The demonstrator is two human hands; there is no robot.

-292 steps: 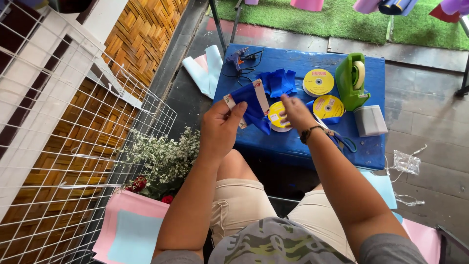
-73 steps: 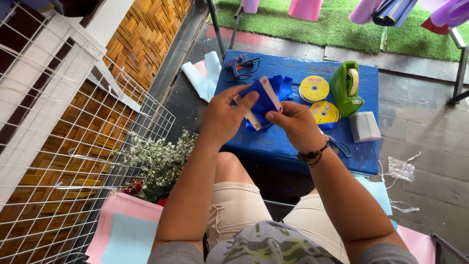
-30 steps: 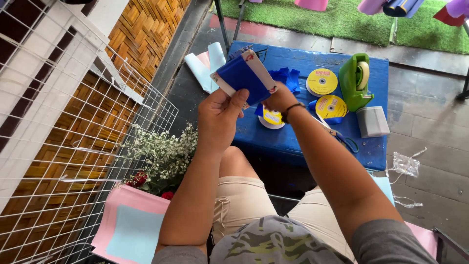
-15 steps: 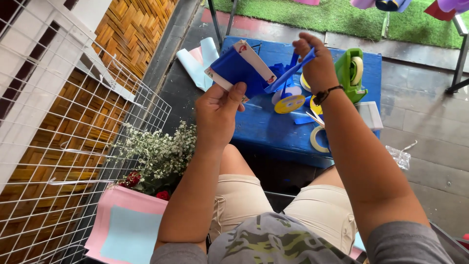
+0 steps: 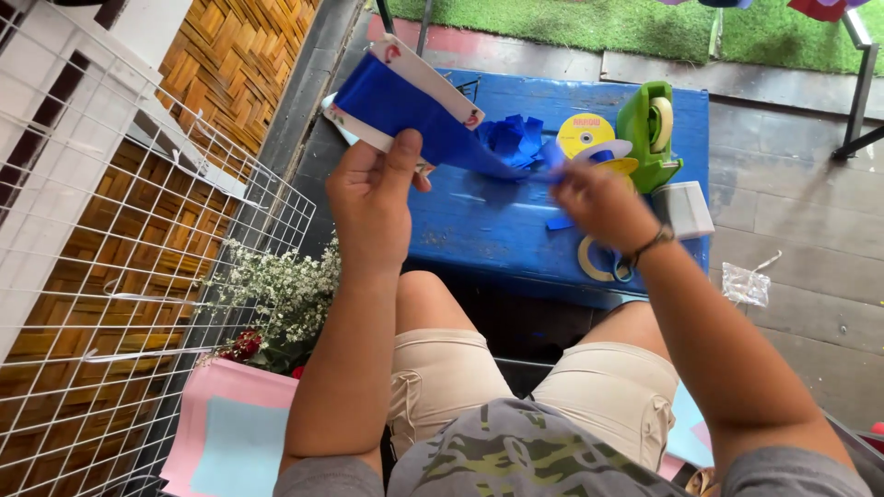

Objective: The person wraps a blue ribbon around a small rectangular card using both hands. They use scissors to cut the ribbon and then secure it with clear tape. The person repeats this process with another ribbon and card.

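Winding blue ribbon [image 5: 433, 124] around a white card [image 5: 425, 75], judged from the head view as the step in hand. Holding the card raised above the far left of the blue desk [image 5: 497, 225], with the left hand [image 5: 373, 198] closed on its lower edge, thumb pressing the ribbon flat. Pulling the free length taut toward the right, the right hand [image 5: 600, 198] pinching it over the desk, fingers together but blurred. Calling next, as a judgement, for keeping tension while bringing the strand over the card's edge without slackening the turns already lying there. Lying loose behind the strand: a heap of blue ribbon [image 5: 513, 138]. Standing nearby: yellow ribbon spools [image 5: 589, 138], a green tape dispenser [image 5: 651, 129], a small grey box [image 5: 686, 207] and scissors [image 5: 603, 262] partly under the right wrist. Hiding the ribbon's end inside the right grip; cutting off the card's lower corner behind the left hand; leaving the scissor blades hard to make out.
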